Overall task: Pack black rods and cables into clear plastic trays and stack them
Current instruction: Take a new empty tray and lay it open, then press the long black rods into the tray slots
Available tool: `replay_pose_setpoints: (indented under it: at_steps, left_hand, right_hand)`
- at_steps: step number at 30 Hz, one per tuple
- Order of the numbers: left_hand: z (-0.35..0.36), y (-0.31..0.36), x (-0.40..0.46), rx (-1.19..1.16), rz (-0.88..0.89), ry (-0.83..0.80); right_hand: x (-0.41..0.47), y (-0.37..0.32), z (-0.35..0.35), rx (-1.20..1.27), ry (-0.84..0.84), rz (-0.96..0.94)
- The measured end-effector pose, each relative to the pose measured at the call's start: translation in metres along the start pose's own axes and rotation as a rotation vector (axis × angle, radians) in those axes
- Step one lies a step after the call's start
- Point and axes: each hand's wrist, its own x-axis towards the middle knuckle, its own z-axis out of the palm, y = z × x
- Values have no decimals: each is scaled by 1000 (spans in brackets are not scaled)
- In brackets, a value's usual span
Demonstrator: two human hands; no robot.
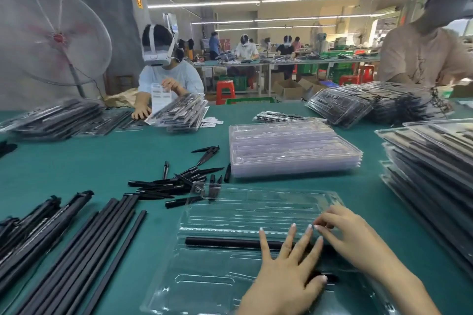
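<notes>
On the green table (76, 161), spread left fingers (291, 235) press the black rod (222, 242) into the clear tray (230, 215).

A large pedestal fan (55, 36) stands left of the green surface (102, 156), red stools (225, 91) and green crates (234, 82) beyond.

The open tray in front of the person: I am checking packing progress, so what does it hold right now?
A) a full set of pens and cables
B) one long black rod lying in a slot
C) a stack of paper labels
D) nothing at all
B: the clear tray holds one long black rod lying across it, partly under the left hand; its other slots look bare.
</notes>
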Motion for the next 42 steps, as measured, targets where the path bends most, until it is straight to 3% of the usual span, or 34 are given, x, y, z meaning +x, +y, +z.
replay_pose_setpoints:
  at_steps: [3,8,12,16,18,21,23,30,34,37,40,42]
  left_hand:
    - [-8,-14,2,-438,2,-7]
    - [-32,-75,-34,-696,-185,346]
    - [-48,-146,-89,-518,-506,542]
    - [-55,-221,-152,-186,-912,608]
    - [-54,-253,-182,-64,-1063,578]
    - [-36,-284,-218,39,-1221,360]
    - [-23,-293,-232,96,-1227,252]
    - [-38,-305,-242,315,-1155,269]
    - [-62,-311,-246,15,-1172,375]
    - [-89,-306,-253,-223,-1115,541]
    - [-112,-292,-263,-263,-1022,580]
    - [-123,-280,-271,-430,-989,546]
  right_hand:
    - [2,-6,5,5,-17,-54]
    - [1,-22,9,103,7,-144]
    - [2,-45,22,174,-93,-230]
    - [5,-72,38,202,-216,-343]
    - [7,-84,44,187,-255,-379]
    - [8,-94,49,183,-267,-400]
    - [8,-95,50,181,-284,-404]
    - [8,-105,49,218,-208,-378]
    - [11,-157,51,447,-146,-391]
    - [14,-216,63,716,-176,-385]
    - [25,-277,84,948,-306,-294]
    - [37,-317,97,1125,-477,-166]
